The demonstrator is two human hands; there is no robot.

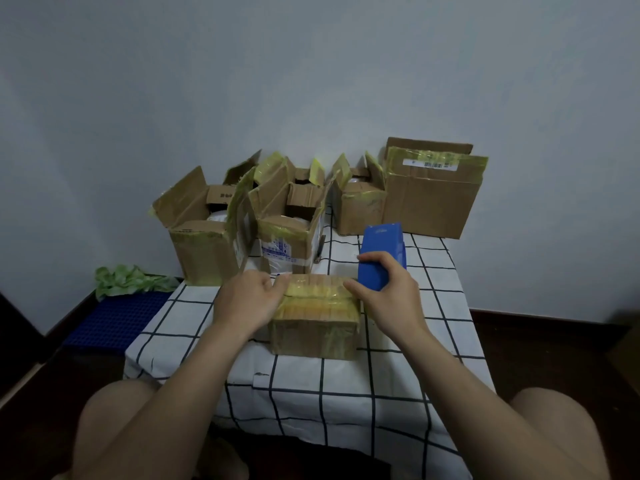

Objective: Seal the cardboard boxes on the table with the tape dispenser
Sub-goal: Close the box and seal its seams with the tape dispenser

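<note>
Far left, down on the floor beside the table: a crumpled green heap (131, 280), and just nearer, a blue grid mat (117, 318).

Next to the right, the table (346, 386), under a white cloth with dark checks. At its far left corner, an open box (199, 244), flaps up, yellowish tape along the edges, something pale inside. Touching its right side, a second open box (289, 230), flaps likewise raised, blue print on the near face.

In the middle of the table, nearer than those two, the small box (315, 327), flaps down, top and upper near face covered in yellow tape (318, 289). Left hand (247, 296) at the left end of that top, fingers curled over the edge and gripping it. Right hand (391, 296) at the right end, wrapped firmly round the blue tape dispenser (382, 249). Dispenser upright, lower end at the top right corner of the small box. Any strip of tape between dispenser and box: too blurred to tell.

Further right along the far edge, a third open box (356, 209), smaller. Just beside it, at far right, a tall box (433, 202), white barcode label (429, 164) near the top, one flap standing up behind.

Behind everything, a plain pale wall (311, 81).
</note>
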